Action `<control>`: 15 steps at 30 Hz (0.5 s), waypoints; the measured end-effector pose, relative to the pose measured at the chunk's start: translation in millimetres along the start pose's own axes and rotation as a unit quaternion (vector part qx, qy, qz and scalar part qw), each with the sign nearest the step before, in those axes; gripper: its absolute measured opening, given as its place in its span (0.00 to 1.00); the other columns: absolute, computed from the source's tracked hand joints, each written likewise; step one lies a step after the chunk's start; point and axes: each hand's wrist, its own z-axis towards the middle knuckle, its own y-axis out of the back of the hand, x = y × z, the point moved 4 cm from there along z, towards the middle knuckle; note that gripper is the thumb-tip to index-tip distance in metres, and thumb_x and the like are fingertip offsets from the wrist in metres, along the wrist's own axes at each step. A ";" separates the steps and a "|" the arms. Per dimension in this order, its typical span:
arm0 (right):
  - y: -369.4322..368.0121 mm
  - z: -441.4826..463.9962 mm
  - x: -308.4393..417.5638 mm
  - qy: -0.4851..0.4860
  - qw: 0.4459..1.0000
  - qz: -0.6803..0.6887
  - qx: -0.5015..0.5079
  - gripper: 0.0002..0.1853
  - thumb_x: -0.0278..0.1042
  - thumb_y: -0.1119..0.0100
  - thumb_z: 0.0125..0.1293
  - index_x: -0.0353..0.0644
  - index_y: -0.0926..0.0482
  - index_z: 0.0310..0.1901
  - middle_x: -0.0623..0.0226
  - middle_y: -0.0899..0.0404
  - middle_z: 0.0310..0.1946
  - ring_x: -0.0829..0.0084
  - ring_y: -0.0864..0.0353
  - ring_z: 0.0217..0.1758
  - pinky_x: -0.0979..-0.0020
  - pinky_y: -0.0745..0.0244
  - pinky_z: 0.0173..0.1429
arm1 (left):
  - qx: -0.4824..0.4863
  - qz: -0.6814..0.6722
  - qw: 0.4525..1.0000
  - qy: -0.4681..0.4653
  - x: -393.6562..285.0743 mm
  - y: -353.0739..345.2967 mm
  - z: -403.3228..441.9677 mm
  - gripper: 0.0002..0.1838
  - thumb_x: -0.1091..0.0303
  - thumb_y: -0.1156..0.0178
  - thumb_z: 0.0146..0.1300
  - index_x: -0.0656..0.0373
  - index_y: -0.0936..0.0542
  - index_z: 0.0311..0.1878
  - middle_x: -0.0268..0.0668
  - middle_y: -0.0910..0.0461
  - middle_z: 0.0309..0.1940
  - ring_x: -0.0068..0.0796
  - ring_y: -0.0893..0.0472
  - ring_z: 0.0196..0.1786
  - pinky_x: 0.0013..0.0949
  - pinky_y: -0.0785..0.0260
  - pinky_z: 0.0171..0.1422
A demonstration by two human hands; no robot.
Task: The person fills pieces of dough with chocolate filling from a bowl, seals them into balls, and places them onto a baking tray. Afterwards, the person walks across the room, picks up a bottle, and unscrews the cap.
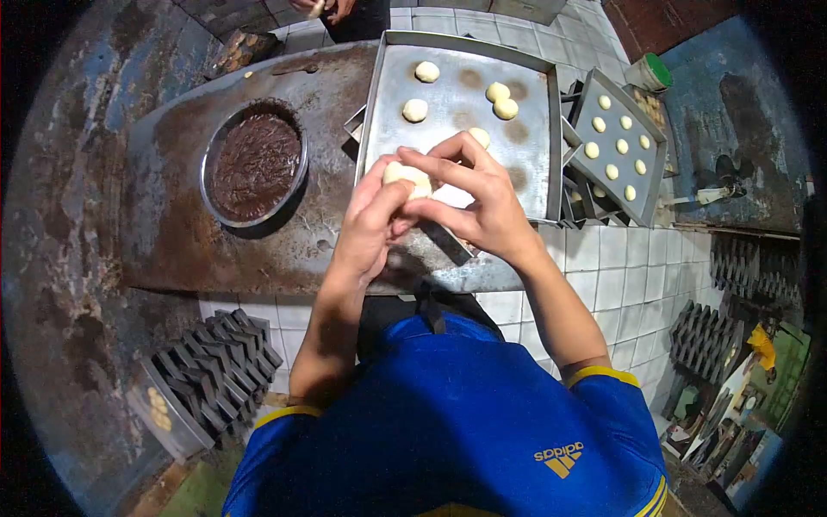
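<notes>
Between my two hands, over the near edge of a metal baking tray [465,53], is a pale dough ball [407,178]. My left hand [370,211] curls round it from the left, thumb across its front. From the right, my right hand [478,194] touches it with bent fingers and thumb. Several dough balls lie on the tray, among them a single dough ball [426,71] at the far left and a touching pair with one dough ball [506,109] nearer me. Another dough ball [479,138] is partly hidden behind my right hand.
A metal bowl [207,177] of dark brown filling [258,164] stands on the stained table [336,95] to the left. A second tray [633,129] with rows of dough balls rests at right. Stacked dark racks [220,362] stand lower left. Another person's hand [340,10] shows at the top.
</notes>
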 end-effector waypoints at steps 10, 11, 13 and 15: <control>-15.3 -29.1 -31.3 -0.290 0.696 0.655 -0.048 0.20 0.35 0.37 0.79 0.33 0.21 0.66 0.59 0.13 0.54 0.74 0.09 0.38 0.75 0.12 0.30 | -0.089 0.449 0.821 -0.341 -59.1 -53.0 25.3 0.13 0.69 0.28 0.65 0.61 0.19 0.48 0.29 0.19 0.34 0.14 0.28 0.29 0.25 0.35 0.32; -16.1 -30.7 -30.0 -0.275 0.715 0.641 -0.051 0.20 0.35 0.38 0.79 0.33 0.21 0.66 0.60 0.12 0.50 0.74 0.10 0.32 0.76 0.16 0.25 | -0.065 0.458 0.777 -0.427 -60.8 -66.2 26.1 0.14 0.71 0.28 0.63 0.63 0.20 0.49 0.32 0.18 0.36 0.16 0.24 0.33 0.27 0.28 0.37; -14.3 -32.1 -25.1 -0.251 0.772 0.577 -0.085 0.18 0.36 0.38 0.80 0.33 0.20 0.63 0.61 0.13 0.39 0.73 0.11 0.26 0.76 0.18 0.20 | -0.002 0.318 0.908 -0.273 -55.5 -90.6 23.6 0.12 0.74 0.33 0.63 0.63 0.20 0.49 0.36 0.17 0.40 0.21 0.18 0.46 0.30 0.24 0.55; -12.2 -36.8 -24.5 -0.185 0.783 0.552 -0.221 0.17 0.36 0.37 0.79 0.33 0.19 0.61 0.65 0.15 0.35 0.75 0.13 0.26 0.76 0.20 0.19 | 0.074 0.209 0.935 -0.278 -37.6 -109.5 31.2 0.11 0.76 0.34 0.62 0.62 0.21 0.47 0.34 0.17 0.41 0.21 0.17 0.46 0.29 0.23 0.56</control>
